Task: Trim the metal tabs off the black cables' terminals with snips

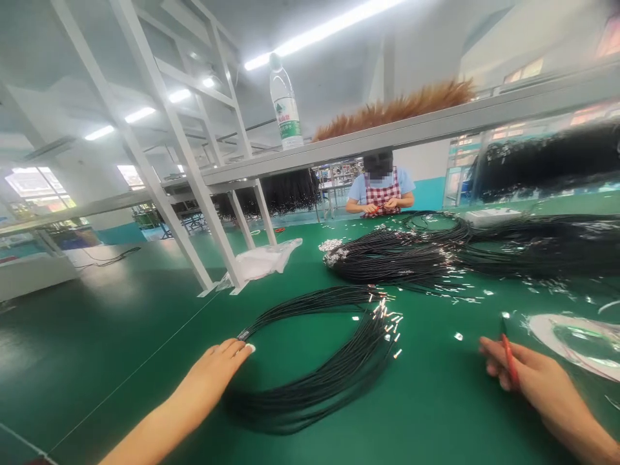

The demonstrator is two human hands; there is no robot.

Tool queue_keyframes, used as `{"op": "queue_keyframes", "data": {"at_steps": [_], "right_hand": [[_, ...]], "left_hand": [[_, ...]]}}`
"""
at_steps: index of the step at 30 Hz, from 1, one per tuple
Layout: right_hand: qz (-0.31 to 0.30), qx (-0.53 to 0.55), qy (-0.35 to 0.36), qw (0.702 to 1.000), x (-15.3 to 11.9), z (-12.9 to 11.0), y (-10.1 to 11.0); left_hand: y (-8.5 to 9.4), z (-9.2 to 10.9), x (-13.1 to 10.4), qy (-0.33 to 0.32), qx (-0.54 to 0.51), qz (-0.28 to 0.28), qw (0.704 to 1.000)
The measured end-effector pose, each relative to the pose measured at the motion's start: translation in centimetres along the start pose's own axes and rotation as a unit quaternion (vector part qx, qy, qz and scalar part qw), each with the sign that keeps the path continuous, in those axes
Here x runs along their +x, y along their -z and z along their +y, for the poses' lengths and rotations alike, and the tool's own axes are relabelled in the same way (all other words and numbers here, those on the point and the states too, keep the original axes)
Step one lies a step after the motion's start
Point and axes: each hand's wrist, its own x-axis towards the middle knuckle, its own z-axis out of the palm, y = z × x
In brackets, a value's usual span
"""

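Observation:
At the near middle of the green table (159,387), a bundle of thin black cables (310,387) lies curved into an open loop. Its loose ends, with silvery and pale tips, fan out on the right. My left hand (225,358) is closed on the left part of the loop, where the cables come together; the fingertips are partly hidden. Off to the right, clear of the bundle, my right hand (527,374) grips red-handled snips (509,361) with a dark tip pointing away from me. A small pale scrap (458,336) lies between that hand and the cable ends.
Larger heaps of black cables (402,255) cover the back right. A white-rimmed spool (547,326) lies at the right edge. White shelf legs (194,194) stand on the left beside a plastic bag (271,258). A bottle (285,110) stands on the shelf. A co-worker (382,187) sits opposite.

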Motion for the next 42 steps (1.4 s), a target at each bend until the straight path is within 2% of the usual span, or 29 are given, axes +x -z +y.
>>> {"op": "queue_keyframes", "data": {"at_steps": [3,6,8,12,15,18,20,23,25,27,28,30,32,34,38,42], "right_hand": [[0.001,-0.014,0.005,1.000,0.7,0.8,0.1],[-0.001,-0.026,0.002,1.000,0.8,1.1,0.2],[-0.004,-0.031,0.002,1.000,0.6,1.0,0.3],[0.004,-0.029,-0.003,1.000,0.2,0.5,0.3],[0.008,-0.008,-0.011,1.000,0.0,0.2,0.1],[0.005,-0.008,-0.005,1.000,-0.1,0.0,-0.1],[0.008,-0.009,-0.003,1.000,-0.1,-0.1,-0.2],[0.009,-0.006,-0.010,1.000,0.1,0.0,-0.1],[0.009,-0.002,-0.009,1.000,0.2,0.2,-0.1],[0.012,0.015,-0.008,1.000,0.1,0.3,-0.3],[0.011,0.028,-0.008,1.000,0.0,0.2,-0.6],[-0.014,0.058,-0.005,0.998,-0.5,-0.2,-1.5],[-0.072,0.085,0.005,0.994,-1.2,-1.2,-2.9],[-0.130,0.113,0.025,0.985,-1.8,-2.5,-4.4],[-0.208,0.135,0.040,0.968,-2.8,-4.5,-7.1],[-0.231,0.130,0.046,0.963,-3.6,-4.4,-8.4]], "left_hand": [[-0.5,3.5,-0.4,-0.017,-0.108,0.047,0.993],[-1.2,7.0,-1.1,-0.044,-0.190,0.040,0.980],[-1.5,8.8,-1.4,-0.055,-0.222,0.056,0.972],[-0.6,12.0,-1.0,-0.078,-0.276,0.063,0.956],[0.9,15.1,0.6,-0.083,-0.305,0.054,0.947],[1.6,18.6,3.2,-0.085,-0.326,0.066,0.939],[1.5,20.7,5.2,-0.075,-0.341,0.081,0.933],[0.7,23.0,7.6,-0.044,-0.328,0.072,0.941],[0.1,23.9,8.7,-0.034,-0.319,0.064,0.945],[-0.4,24.2,9.3,-0.027,-0.355,0.074,0.932],[-0.5,24.3,9.5,-0.020,-0.395,0.080,0.915],[-0.6,24.2,9.6,-0.002,-0.500,0.080,0.862],[-0.4,24.2,9.7,0.012,-0.592,0.072,0.802],[-0.1,24.2,9.7,0.014,-0.643,0.081,0.761],[0.3,24.2,9.4,0.024,-0.671,0.109,0.733],[-0.3,24.1,9.3,0.024,-0.692,0.088,0.716]]}}
